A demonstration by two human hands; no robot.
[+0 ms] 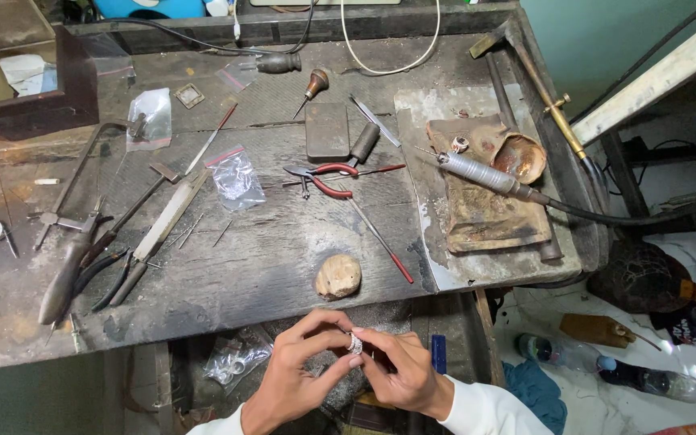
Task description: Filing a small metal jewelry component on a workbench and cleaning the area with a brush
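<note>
Left hand (pixel 296 379): grip closed on the silver ring (pixel 355 344), thumb and fingertips pinching it from the left
Ring: held between both hands, just below the tabletop (pixel 267 274) front edge; its axis cannot be told
Right hand (pixel 400 374): grip closed on the ring's right side, equally near
Edges: rounded wooden block (pixel 337 276) sits just above the hands at the tabletop edge
Room: red-handled pliers (pixel 321 179) well apart; open space lies toward the person

ring (pixel 355 344) details too small, forearms cut off
</note>
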